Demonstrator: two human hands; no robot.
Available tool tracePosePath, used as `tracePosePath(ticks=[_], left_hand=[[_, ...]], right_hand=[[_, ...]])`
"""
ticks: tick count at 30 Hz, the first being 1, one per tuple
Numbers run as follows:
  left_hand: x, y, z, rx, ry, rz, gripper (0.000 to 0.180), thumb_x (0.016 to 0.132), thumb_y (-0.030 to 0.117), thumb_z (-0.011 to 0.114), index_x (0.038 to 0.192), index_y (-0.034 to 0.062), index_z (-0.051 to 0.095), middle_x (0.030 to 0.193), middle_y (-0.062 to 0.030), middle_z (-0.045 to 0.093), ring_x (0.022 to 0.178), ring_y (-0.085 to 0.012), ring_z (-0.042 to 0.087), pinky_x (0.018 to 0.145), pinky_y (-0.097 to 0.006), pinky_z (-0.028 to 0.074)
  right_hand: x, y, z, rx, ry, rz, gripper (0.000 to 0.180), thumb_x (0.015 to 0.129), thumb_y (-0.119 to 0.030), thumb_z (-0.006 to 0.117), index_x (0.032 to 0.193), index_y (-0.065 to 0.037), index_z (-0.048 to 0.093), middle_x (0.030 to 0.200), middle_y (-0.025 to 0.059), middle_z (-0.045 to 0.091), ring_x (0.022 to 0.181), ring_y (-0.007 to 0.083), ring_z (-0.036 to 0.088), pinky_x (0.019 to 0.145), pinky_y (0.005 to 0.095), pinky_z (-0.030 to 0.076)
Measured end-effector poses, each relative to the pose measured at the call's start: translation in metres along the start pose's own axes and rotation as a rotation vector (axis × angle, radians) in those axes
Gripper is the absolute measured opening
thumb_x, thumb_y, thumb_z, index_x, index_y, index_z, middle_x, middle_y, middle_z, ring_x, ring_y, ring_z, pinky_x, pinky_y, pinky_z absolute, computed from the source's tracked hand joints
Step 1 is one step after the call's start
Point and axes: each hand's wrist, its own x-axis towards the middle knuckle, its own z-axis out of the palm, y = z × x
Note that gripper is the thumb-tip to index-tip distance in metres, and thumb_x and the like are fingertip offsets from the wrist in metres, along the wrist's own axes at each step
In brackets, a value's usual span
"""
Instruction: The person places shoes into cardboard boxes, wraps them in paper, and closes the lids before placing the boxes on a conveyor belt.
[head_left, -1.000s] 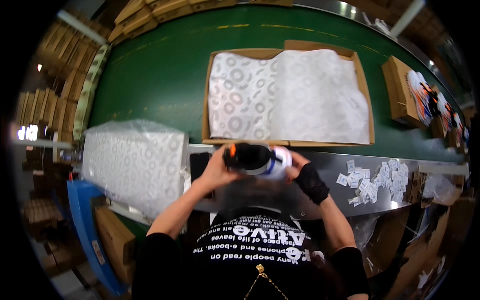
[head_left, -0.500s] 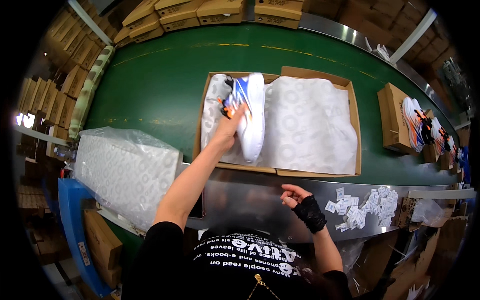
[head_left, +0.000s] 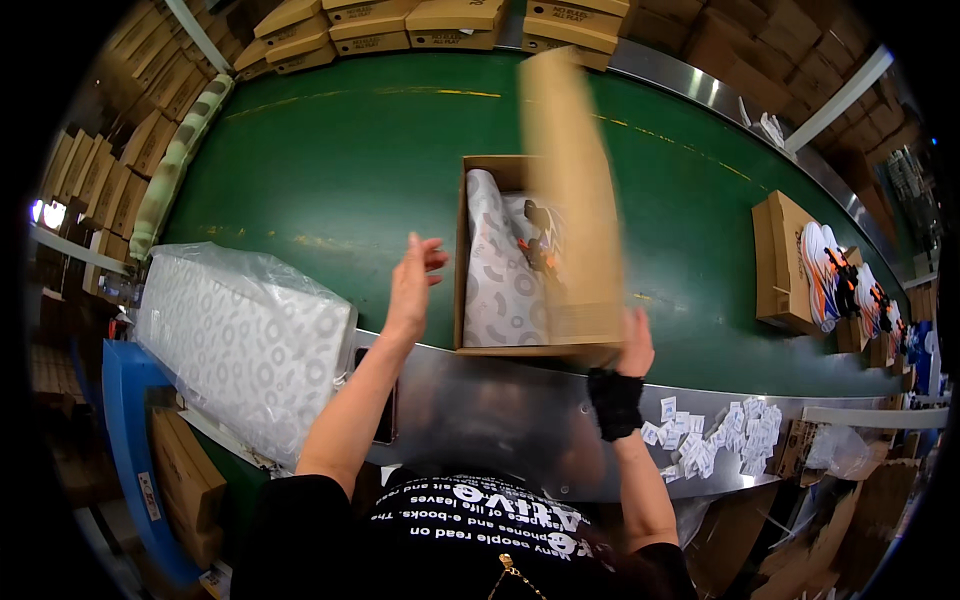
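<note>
A brown cardboard shoebox (head_left: 461,265) sits on the green surface, its hinged lid (head_left: 575,215) swung partway over from the right and blurred. Inside, printed tissue paper (head_left: 492,275) lies along the left side, and part of a shoe (head_left: 540,240) with dark and orange laces shows beside it. The lid hides the rest of the contents. My right hand (head_left: 635,345), with a black wrist wrap, holds the lid at its near right corner. Just left of the box, my left hand (head_left: 410,288) is raised, empty, with fingers apart.
A plastic-covered stack of printed tissue paper (head_left: 250,340) lies at the left. Small white packets (head_left: 720,440) are scattered on the metal edge (head_left: 500,410) at right. More shoes (head_left: 822,275) stand by an open box (head_left: 780,265) farther right. Closed shoeboxes (head_left: 455,25) line the back.
My left hand has let go of the shoe, now in the box, and drawn back left. Tissue covers part of the contents. My right hand has moved up to the lid, which has swung over leftward.
</note>
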Motion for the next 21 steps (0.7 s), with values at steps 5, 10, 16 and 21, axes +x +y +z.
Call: tracePosePath(ticks=[5, 10, 16, 21], left_hand=[[0.002, -0.056, 0.002, 0.591, 0.05, 0.347, 0.051, 0.09, 0.038, 0.031, 0.098, -0.0077, 0.051, 0.085, -0.0251, 0.056, 0.081, -0.0363, 0.051, 0.076, -0.039, 0.04], [0.0, -0.058, -0.006, 0.504, -0.066, 0.269, 0.049, 0.089, 0.036, 0.033, 0.088, -0.0083, 0.054, 0.075, -0.0246, 0.057, 0.073, -0.0389, 0.055, 0.069, -0.041, 0.043], [0.016, -0.025, -0.004, 0.576, -0.116, 0.121, 0.05, 0.088, 0.035, 0.033, 0.083, -0.0092, 0.055, 0.08, -0.0278, 0.056, 0.08, -0.0428, 0.054, 0.072, -0.043, 0.042], [-0.001, -0.03, -0.001, 0.548, -0.114, 0.236, 0.049, 0.088, 0.033, 0.03, 0.084, -0.0094, 0.055, 0.085, -0.0303, 0.055, 0.084, -0.0447, 0.051, 0.076, -0.046, 0.04]], right_hand=[[-0.021, 0.0, 0.043, -0.376, -0.157, -0.267, 0.05, 0.074, 0.001, 0.044, 0.118, -0.023, 0.049, 0.129, 0.0164, 0.035, 0.116, 0.0364, 0.033, 0.081, 0.0478, 0.032], [-0.027, -0.002, 0.04, -0.419, -0.197, -0.262, 0.052, 0.073, 0.003, 0.045, 0.118, -0.023, 0.05, 0.13, 0.017, 0.035, 0.12, 0.0372, 0.03, 0.082, 0.0498, 0.033], [-0.008, -0.024, 0.025, -0.371, -0.28, -0.23, 0.058, 0.069, 0.006, 0.044, 0.122, -0.019, 0.045, 0.13, 0.0194, 0.035, 0.118, 0.0383, 0.033, 0.085, 0.0532, 0.031], [-0.019, -0.007, 0.026, -0.419, -0.216, -0.305, 0.06, 0.066, 0.006, 0.044, 0.121, -0.017, 0.045, 0.13, 0.0191, 0.034, 0.12, 0.0369, 0.032, 0.087, 0.0543, 0.029]])
